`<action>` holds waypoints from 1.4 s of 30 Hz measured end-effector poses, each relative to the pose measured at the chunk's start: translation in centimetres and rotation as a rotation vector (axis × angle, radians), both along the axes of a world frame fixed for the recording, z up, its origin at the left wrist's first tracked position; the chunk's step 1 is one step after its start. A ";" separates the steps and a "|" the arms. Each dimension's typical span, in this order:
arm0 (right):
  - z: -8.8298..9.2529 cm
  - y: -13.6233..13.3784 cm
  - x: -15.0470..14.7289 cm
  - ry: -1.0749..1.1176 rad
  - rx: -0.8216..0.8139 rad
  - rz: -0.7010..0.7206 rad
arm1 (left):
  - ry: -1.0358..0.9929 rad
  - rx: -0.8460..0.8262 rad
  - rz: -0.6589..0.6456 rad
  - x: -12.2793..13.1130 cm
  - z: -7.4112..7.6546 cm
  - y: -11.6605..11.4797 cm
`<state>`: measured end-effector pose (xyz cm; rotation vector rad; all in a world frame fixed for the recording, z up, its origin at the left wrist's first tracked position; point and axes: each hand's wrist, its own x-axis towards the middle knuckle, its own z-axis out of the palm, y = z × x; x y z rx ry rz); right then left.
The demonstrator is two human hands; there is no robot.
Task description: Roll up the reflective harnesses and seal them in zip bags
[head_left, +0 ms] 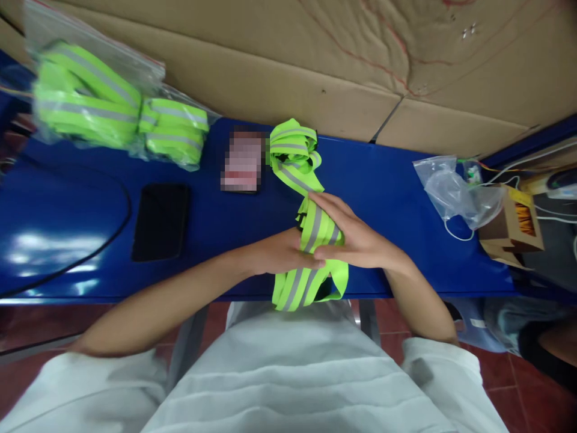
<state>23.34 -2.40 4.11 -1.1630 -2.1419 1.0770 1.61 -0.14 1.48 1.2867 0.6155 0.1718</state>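
A neon yellow-green reflective strap (311, 282) with grey stripes lies folded in several layers between my two hands at the table's front edge. My left hand (286, 251) is closed on it from the left, thumb across the front, its other fingers hidden behind the layers. From the right, my right hand (356, 237) holds the same bundle, with its thumb pointing toward the left thumb and its fingers along the top. Just beyond the hands, a loose coil of matching strap (293, 144) lies on the blue table (387, 186). A dark loop shows under the bundle.
Clear bags of packed straps (90, 102) sit at the back left. A black phone (161, 222) and a blurred-out rectangular item (243, 161) lie left of my hands. At right are a plastic bag (455, 186) and a small cardboard box (511, 231). A cardboard wall (270, 78) stands behind.
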 end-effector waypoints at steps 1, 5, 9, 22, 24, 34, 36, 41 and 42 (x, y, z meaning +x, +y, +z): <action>0.3 0.2 0.2 0.064 -0.045 -0.024 | -0.022 0.023 -0.008 -0.1 0.2 0.0; 1.0 0.7 1.0 0.295 -0.303 -0.322 | -0.137 0.062 -0.045 -0.4 0.9 0.2; 0.8 0.8 0.8 0.444 -0.569 -0.324 | -0.108 -0.002 0.014 -0.4 0.9 0.1; 0.8 0.2 -0.6 0.219 0.095 -0.559 | -0.194 -0.557 0.288 2.0 0.0 -3.2; 0.7 0.2 -0.3 0.139 0.218 -0.562 | -0.099 -0.461 0.329 1.8 0.2 -2.6; 1.3 0.2 0.7 0.174 0.272 -0.597 | 0.045 -0.208 0.186 0.0 1.9 1.3; 1.2 0.3 0.7 0.161 0.270 -0.595 | 0.028 -0.257 0.168 0.1 1.7 1.1; 0.9 0.7 0.9 0.165 0.287 -0.586 | 0.104 -0.131 0.259 0.2 1.7 1.1; 0.9 0.7 0.9 0.171 0.282 -0.587 | 0.113 -0.125 0.255 0.2 1.9 1.2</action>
